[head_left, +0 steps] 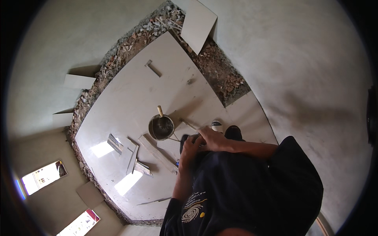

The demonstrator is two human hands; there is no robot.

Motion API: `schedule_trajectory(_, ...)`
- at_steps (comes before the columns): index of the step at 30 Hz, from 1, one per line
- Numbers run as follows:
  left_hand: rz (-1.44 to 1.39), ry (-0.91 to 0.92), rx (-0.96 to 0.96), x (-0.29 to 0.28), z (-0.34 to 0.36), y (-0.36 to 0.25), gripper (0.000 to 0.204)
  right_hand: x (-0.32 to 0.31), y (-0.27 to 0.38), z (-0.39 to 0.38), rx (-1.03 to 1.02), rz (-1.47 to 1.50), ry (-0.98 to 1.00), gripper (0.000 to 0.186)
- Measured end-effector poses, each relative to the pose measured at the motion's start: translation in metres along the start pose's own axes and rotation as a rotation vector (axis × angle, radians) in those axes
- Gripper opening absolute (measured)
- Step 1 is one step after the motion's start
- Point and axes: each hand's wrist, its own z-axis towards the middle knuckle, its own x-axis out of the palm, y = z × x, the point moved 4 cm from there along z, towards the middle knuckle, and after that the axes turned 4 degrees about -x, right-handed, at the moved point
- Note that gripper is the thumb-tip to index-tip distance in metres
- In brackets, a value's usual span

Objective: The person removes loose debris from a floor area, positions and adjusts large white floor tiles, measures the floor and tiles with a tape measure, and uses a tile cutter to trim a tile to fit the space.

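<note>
My two hands meet low in front of my body. From my right hand point(212, 138) a thin pale stick-like tool point(189, 125) points out to the left, its fingers closed around the near end. My left hand point(190, 147) is curled against the right one; whatever it grips is hidden by the fingers. Just left of the tool stands a round dark bucket point(151, 131) with grey wet mix point(162, 128) inside. A light wooden handle point(160, 110) sticks up over its far rim, and a wire bail hangs toward me.
A hammer point(154, 69) lies on the pale tiled floor point(130, 94). Long boards point(157, 152) and stacked tile pieces point(128, 155) lie left of me. Rubble point(220, 70) fills an untiled strip along the walls. A large tile point(198, 25) leans at the far corner. My shoes point(234, 133) stand close by.
</note>
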Motion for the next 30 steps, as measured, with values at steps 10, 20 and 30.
schedule_trajectory(10,-0.290,0.478,0.018,-0.071,0.107,-0.048,0.064,-0.077,-0.018,0.094,0.034,0.489,0.019,0.046)
schedule_trajectory(20,0.109,0.742,-0.034,-0.150,0.340,-0.082,0.057,-0.156,-0.088,0.250,0.262,0.584,-0.311,0.028)
schedule_trajectory(30,0.218,0.397,-0.068,-0.188,0.605,0.104,0.035,-0.251,-0.433,0.404,0.567,1.058,-1.338,0.032)
